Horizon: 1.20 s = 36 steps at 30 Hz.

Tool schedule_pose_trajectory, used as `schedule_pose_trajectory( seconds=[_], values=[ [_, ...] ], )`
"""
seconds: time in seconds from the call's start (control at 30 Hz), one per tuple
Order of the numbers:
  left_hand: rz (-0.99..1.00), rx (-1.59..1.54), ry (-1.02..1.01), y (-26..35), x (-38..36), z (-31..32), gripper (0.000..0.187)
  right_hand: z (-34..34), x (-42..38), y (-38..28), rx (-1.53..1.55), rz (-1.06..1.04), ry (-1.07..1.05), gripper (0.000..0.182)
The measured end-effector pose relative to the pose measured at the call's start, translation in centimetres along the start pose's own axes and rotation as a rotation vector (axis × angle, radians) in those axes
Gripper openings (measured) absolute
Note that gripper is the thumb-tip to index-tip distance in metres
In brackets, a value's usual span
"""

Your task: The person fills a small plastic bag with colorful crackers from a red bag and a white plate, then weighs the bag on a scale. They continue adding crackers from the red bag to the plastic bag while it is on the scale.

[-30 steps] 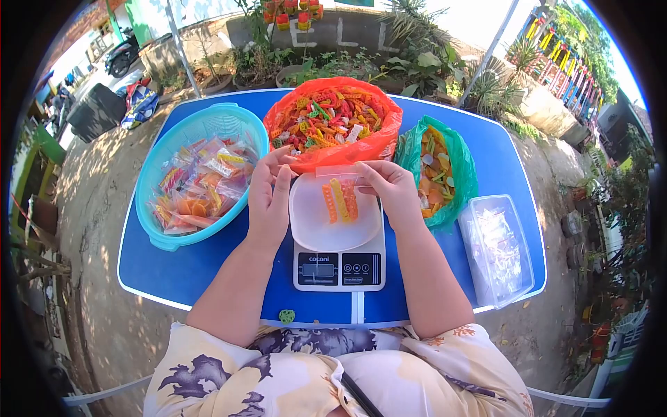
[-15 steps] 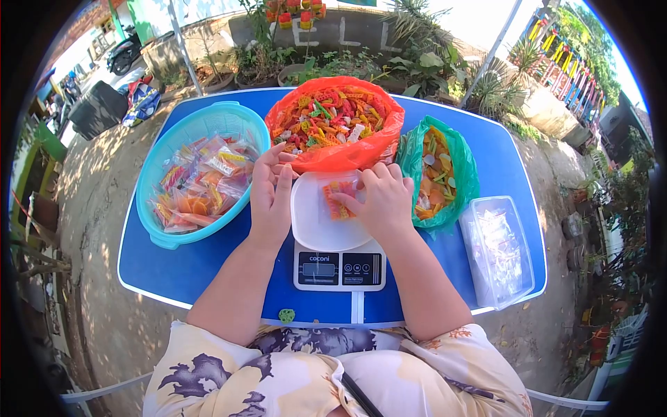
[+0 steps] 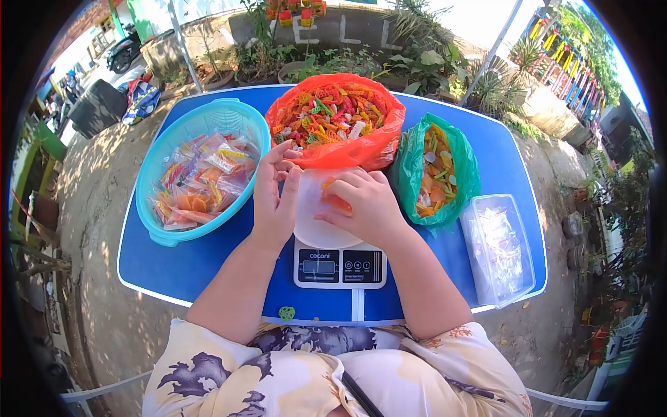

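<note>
Two hands work over the digital kitchen scale (image 3: 340, 265) at the near edge of the blue table (image 3: 208, 264). Starting from the left edge, a turquoise basket (image 3: 167, 149) sits packed with small sealed packets of colourful crackers (image 3: 198, 182). Just to its right, the left hand (image 3: 275, 197) stands on its edge with fingers straight and together, pressed against the left side of a small clear bag (image 3: 314, 197) that rests on the white tray (image 3: 316, 235) of the scale. The right hand (image 3: 363, 206) lies over that bag from the other side, fingers curled down onto it, and a few orange cracker pieces (image 3: 336, 202) show under the fingertips (whether the bag's mouth is shut I cannot tell). Behind both hands, toward the far edge, an orange plastic bag (image 3: 347, 151) stands wide open, heaped with mixed red, yellow and green crackers (image 3: 330, 115). To its right a green plastic bag (image 3: 462, 167), also open, holds flatter orange and green chips (image 3: 429, 174). Near the right edge lies a clear lidded box (image 3: 497, 249) filled with empty transparent bags. A small green piece (image 3: 287, 313) sits alone by the near edge.
</note>
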<state>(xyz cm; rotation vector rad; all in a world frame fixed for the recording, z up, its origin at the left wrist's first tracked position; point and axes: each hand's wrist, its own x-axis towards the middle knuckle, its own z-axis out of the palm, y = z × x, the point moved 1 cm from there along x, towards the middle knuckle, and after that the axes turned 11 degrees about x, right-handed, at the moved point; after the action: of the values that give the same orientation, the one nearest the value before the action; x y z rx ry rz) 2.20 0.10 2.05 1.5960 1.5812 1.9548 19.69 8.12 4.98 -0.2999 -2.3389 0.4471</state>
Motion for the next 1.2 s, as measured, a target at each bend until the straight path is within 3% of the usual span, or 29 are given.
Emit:
schedule_pose_trajectory(
  seconds=[0.37,0.57,0.87,1.07,1.2],
  values=[
    [0.016,0.068,-0.031,0.1,-0.1,0.1,0.043,0.2,-0.1,0.0,0.031,-0.055,-0.075,0.017],
    [0.022,0.071,-0.036,0.1,0.0,0.1,0.042,0.1,-0.1,0.4,0.044,-0.059,0.017,0.015],
    [0.068,0.163,-0.047,0.5,0.1,-0.1,0.038,0.4,-0.2,0.3,-0.018,0.040,-0.079,0.025],
    [0.100,0.215,-0.039,1.5,0.6,-1.0,0.036,0.2,0.2,0.3,0.128,0.142,-0.198,0.029],
    [0.009,0.433,-0.050,4.5,1.9,-3.3,0.035,-0.5,1.0,0.1,0.260,0.372,-0.224,0.027]
  ],
)
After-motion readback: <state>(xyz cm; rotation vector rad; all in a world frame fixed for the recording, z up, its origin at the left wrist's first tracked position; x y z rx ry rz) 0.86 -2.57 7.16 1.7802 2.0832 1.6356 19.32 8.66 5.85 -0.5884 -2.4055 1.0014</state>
